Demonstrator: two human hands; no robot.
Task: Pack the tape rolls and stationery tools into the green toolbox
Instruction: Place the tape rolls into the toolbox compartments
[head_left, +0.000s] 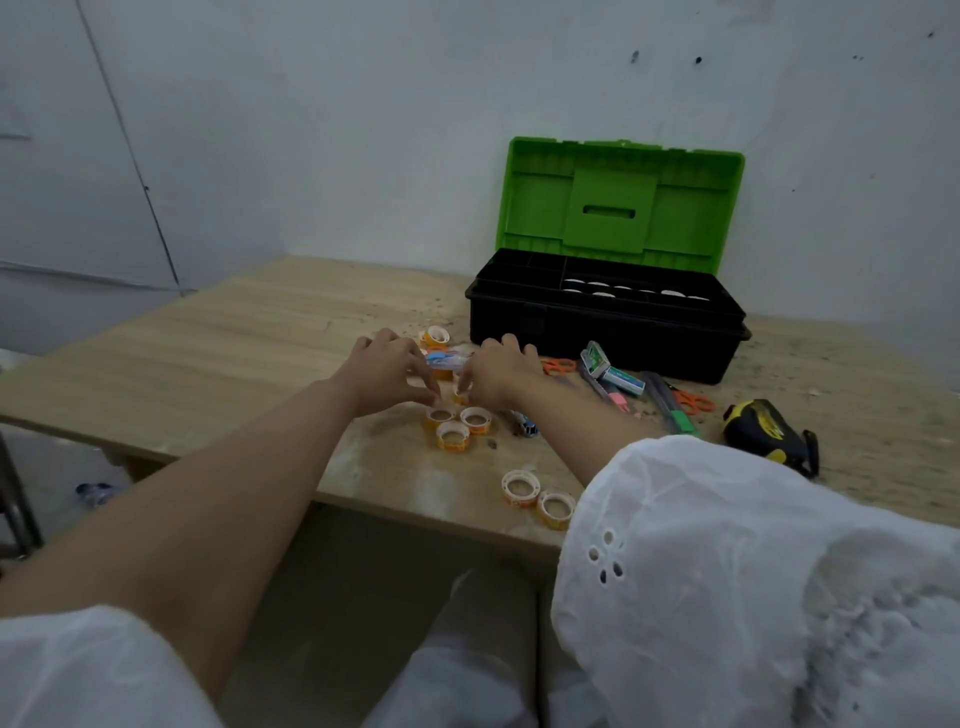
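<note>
Both hands (441, 371) pinching tape rolls (457, 427) on table; toolbox (605, 312) open, white-topped rolls (631, 292) in tray.

White sleeves, bare forearms

My right sleeve (727, 561) was loose white cotton with small eyelet cut-outs and embroidery; my left sleeve (78, 670) was the same plain white. Pale trousers (467, 665) covered my legs.

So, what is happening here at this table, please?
A person is packing small things into a green toolbox, which stands open at the back of the wooden table; some white rolls already lie in its tray. The left hand and the right hand are both down among the orange tape rolls, gathering them. Scissors, a staple box and a tape measure wait beside the toolbox.
</note>
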